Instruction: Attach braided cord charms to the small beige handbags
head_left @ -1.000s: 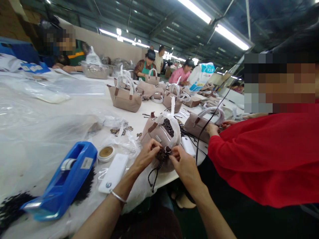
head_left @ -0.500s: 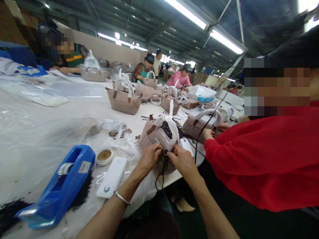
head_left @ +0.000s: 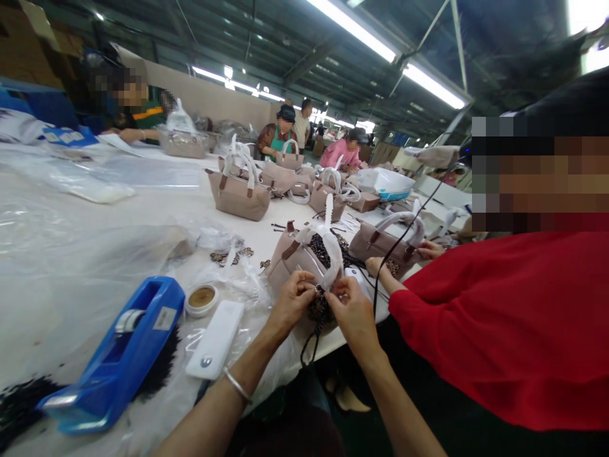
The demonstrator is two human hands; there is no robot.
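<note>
A taupe handbag with white-wrapped handles stands at the table's near edge. My left hand and my right hand meet at its front, both pinched on a small metal ring and a dark patterned strap piece that hangs from it. Dark cords dangle below my fingers over the table edge. A silver bangle sits on my left wrist.
A blue tape dispenser, a small round tin and a white power bank lie left of my hands on clear plastic. A person in a red sleeve works on another bag at my right. More bags and several people sit further along the table.
My hands have risen slightly and closed in on the ring at the bag's front. The person in red has drawn a hand nearer. The view has shifted a little.
</note>
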